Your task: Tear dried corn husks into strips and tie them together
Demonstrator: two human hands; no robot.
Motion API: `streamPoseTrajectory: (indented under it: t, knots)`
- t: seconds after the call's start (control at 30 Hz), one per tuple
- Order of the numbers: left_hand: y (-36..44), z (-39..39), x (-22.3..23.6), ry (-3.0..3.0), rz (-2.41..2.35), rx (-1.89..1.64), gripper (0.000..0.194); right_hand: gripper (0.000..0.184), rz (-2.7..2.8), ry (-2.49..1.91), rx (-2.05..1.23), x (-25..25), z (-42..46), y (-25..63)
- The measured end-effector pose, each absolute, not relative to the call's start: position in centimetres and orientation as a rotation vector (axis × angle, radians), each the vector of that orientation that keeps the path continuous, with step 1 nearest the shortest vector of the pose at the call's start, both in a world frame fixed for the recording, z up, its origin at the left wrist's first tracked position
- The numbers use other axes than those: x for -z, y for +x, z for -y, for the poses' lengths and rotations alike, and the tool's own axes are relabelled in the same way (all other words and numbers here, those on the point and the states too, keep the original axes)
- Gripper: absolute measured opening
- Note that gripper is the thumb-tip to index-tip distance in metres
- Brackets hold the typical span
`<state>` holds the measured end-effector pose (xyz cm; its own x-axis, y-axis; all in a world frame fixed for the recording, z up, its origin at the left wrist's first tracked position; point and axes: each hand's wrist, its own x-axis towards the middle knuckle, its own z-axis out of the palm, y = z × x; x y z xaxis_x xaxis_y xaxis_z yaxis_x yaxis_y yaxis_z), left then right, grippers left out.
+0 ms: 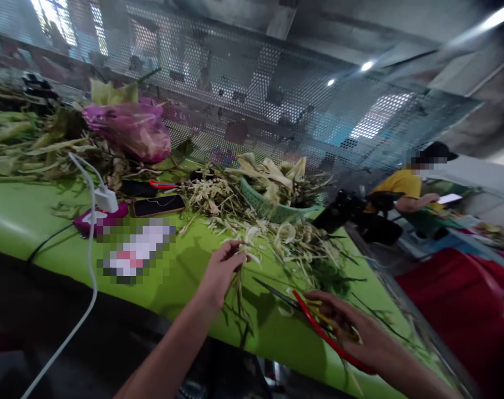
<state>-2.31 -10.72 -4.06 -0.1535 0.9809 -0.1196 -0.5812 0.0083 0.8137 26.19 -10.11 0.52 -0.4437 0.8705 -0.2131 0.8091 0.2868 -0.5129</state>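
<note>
My left hand (224,269) pinches a small bunch of dried plant strips (250,252). Pale, curled ends stick out above the fingers, and thin greenish stalks (240,302) hang below them. Red-handled scissors (316,324) are in my right hand (351,327), fingers wrapped round the handles. Their dark blades point left toward the hanging stalks, apart from them. Something yellow shows among the right fingers; I cannot make out what it is. Loose plant scraps (289,235) lie on the green tabletop (181,293) just beyond both hands.
A green basket (272,210) heaped with dried leaves stands behind. A pink plastic bag (129,130), a phone (159,205) and a purple power socket (100,219) with a white cable lie leftward. Perforated metal panels (218,100) rise behind; at right another person (397,185) holds a phone.
</note>
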Motion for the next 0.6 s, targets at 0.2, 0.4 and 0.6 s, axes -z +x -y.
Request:
streamPoseTrajectory:
  t: [0.2,0.4,0.6]
  knots:
    - [-2.3,10.8,4.1,0.557,-0.930,-1.474,0.028,0.065,2.272,-1.621,-1.057,-1.8,10.3,26.2]
    - [-2.3,10.9,4.6,0.552,-0.873,-1.469,0.027,0.061,2.352,-1.545,-1.048,-2.6,10.7,22.9]
    - [-2.3,10.9,4.5,0.544,-0.875,-1.462,0.027,0.065,2.475,-1.555,-0.874,-2.3,11.0,22.0]
